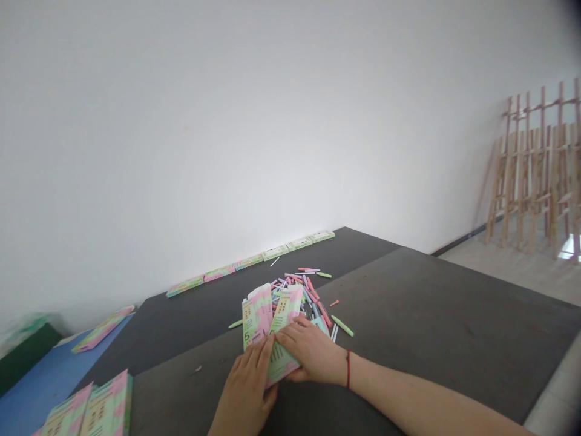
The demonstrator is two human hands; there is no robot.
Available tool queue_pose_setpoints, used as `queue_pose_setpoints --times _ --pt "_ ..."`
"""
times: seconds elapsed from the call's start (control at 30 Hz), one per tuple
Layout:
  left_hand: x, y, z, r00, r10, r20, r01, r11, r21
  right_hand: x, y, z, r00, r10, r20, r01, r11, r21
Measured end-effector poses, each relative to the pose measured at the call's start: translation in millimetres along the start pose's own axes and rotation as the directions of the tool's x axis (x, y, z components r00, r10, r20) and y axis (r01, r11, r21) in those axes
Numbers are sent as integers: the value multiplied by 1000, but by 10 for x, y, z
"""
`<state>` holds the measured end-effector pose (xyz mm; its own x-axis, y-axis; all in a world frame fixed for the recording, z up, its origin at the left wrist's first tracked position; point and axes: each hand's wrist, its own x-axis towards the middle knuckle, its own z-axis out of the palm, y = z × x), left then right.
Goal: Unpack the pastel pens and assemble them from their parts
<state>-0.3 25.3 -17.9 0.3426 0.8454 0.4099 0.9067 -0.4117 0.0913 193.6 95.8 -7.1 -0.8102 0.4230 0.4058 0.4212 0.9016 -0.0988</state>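
My left hand (pixel 249 381) is closed on the lower left edge of a pink and green printed cardboard box (pixel 288 304), its thumb under the near end. My right hand (pixel 318 354) grips the same box from the right, fingers lying across its top face. A second matching box (pixel 257 309) lies just to the left, partly overlapped and marked with a 5; whether my left fingers touch it too I cannot tell. Behind the boxes spreads a loose pile of pastel pens (pixel 312 297) in pink, purple, green and blue.
A row of similar boxes (pixel 249 261) lines the wall edge of the dark table (pixel 408 321). More boxes (pixel 97 412) lie at the near left. One box (pixel 102 330) rests on a blue surface (pixel 45 369). Wooden easels (pixel 540 175) stand at the far right.
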Motion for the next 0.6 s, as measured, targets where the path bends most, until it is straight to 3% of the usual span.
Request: queue_pose_setpoints --times 0.1,0.23,0.3,0.4,0.5,0.6 --pt "10 -23 18 999 -46 27 44 994 99 -4 15 4 999 -27 -39 27 1000 -7" --pt "13 -290 -245 954 -299 0 292 931 217 -15 39 -22 990 4 -139 -7 1000 -21" --pt "-39 -509 -429 892 -451 -26 429 827 363 -21 39 -24 987 25 -156 -28 999 -19" --pt "-193 -833 -611 757 -649 -82 582 612 536 -23 14 -2 989 29 -144 -30 1000 -8" --pt "-394 -1057 -624 651 -755 -83 643 490 589 -19 -13 24 992 31 -119 -31 1000 0" --pt "-604 -1225 -537 598 -794 -105 686 440 579 -19 -10 31 994 52 -92 -53 999 0"
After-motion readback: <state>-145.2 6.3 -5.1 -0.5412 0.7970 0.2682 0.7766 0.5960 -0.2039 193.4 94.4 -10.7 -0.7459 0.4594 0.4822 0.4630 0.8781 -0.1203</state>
